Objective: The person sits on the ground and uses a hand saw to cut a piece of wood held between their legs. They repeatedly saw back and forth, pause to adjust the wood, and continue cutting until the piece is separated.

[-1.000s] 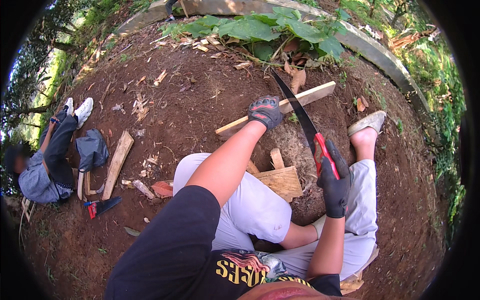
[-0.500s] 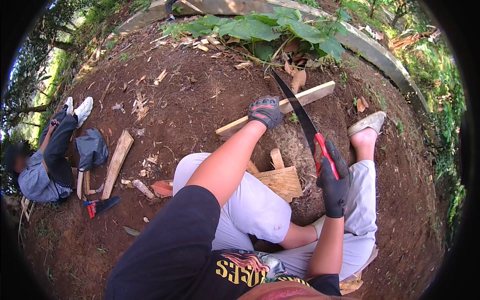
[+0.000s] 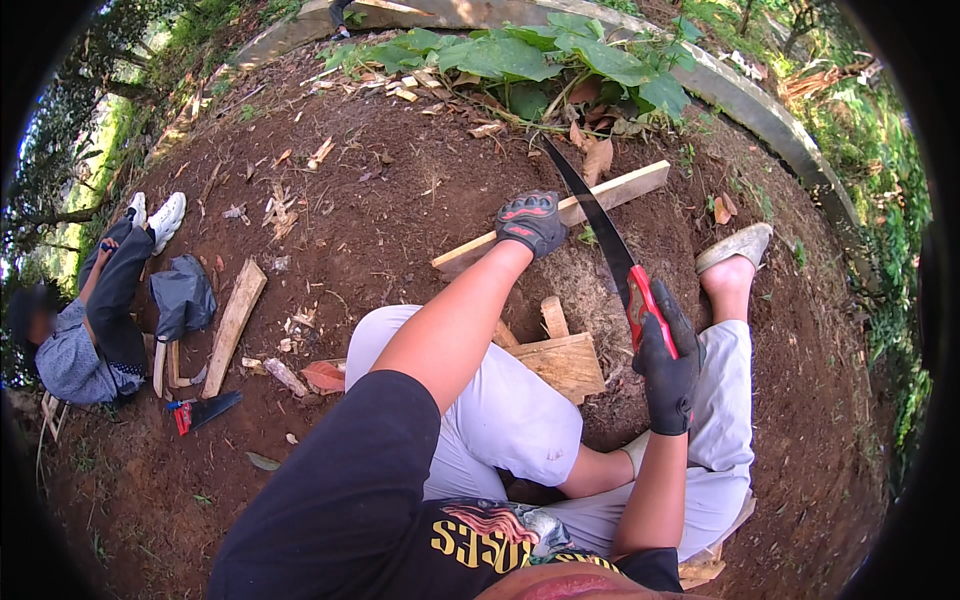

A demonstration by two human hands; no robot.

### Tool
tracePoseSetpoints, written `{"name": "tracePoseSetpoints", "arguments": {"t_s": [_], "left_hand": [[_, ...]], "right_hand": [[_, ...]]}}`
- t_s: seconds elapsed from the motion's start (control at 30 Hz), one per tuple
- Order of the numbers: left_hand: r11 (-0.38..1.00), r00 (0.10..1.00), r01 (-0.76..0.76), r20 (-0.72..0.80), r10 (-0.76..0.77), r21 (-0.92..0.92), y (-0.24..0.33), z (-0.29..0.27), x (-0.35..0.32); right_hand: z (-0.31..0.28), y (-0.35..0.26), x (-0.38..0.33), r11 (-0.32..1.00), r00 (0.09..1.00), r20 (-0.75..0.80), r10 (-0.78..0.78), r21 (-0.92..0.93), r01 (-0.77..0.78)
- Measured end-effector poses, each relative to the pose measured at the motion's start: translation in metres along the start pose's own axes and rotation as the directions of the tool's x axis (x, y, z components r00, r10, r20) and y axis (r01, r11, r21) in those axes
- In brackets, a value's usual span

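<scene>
My left hand (image 3: pixel 531 222), in a black glove with red marks, is closed around a long, narrow wooden board (image 3: pixel 628 190). The board slants up to the right over the soil. In my gloved right hand (image 3: pixel 670 365) is the red handle of a hand saw (image 3: pixel 600 215). Its dark, curved blade crosses the board just right of my left hand, with the tip beyond the board's far side. Below the board, between my legs, lie wooden blocks (image 3: pixel 562 365). Whatever supports the board's middle is hidden.
At the left a person (image 3: pixel 85 330) sits beside a dark plastic bag (image 3: pixel 183 298), a plank (image 3: pixel 236 325) and another saw (image 3: pixel 208 411) with a red handle. Ahead grow broad green leaves (image 3: pixel 510 58) before a concrete edging (image 3: pixel 800 150). Wood scraps are scattered on the soil.
</scene>
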State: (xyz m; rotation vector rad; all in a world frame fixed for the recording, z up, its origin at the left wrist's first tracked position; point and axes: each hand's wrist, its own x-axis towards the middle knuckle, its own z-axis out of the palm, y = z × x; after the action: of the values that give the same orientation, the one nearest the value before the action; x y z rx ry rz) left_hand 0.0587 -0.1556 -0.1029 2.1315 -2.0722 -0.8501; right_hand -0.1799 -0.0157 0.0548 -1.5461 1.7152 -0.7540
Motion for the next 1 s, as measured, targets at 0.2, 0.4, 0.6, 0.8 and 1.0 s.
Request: {"name": "tracePoseSetpoints", "arguments": {"t_s": [0.2, 0.4, 0.6, 0.8, 1.0], "left_hand": [[1.0, 1.0, -0.019, -0.005, 0.019, -0.002, 0.003, 0.002, 0.002], [1.0, 1.0, -0.018, 0.011, 0.018, -0.005, 0.005, 0.001, 0.004], [1.0, 1.0, 0.009, -0.008, -0.009, -0.01, -0.004, 0.005, 0.003], [1.0, 0.999, 0.021, 0.037, -0.02, -0.004, 0.003, -0.003, 0.001], [0.999, 0.993, 0.043, 0.113, -0.043, 0.006, 0.006, -0.013, -0.002]], "right_hand": [[-0.001, 0.0, -0.003, 0.998, 0.999, -0.01, 0.049, 0.027, -0.049], [-0.002, 0.001, -0.003, 0.996, 0.997, 0.0, 0.074, 0.053, -0.074], [0.002, 0.0, 0.001, 0.996, 0.997, 0.025, 0.067, 0.05, -0.068], [0.002, 0.002, 0.0, 0.999, 0.999, 0.004, 0.033, 0.038, -0.033], [0.001, -0.004, 0.0, 0.986, 0.99, 0.028, 0.142, 0.082, -0.143]]}}
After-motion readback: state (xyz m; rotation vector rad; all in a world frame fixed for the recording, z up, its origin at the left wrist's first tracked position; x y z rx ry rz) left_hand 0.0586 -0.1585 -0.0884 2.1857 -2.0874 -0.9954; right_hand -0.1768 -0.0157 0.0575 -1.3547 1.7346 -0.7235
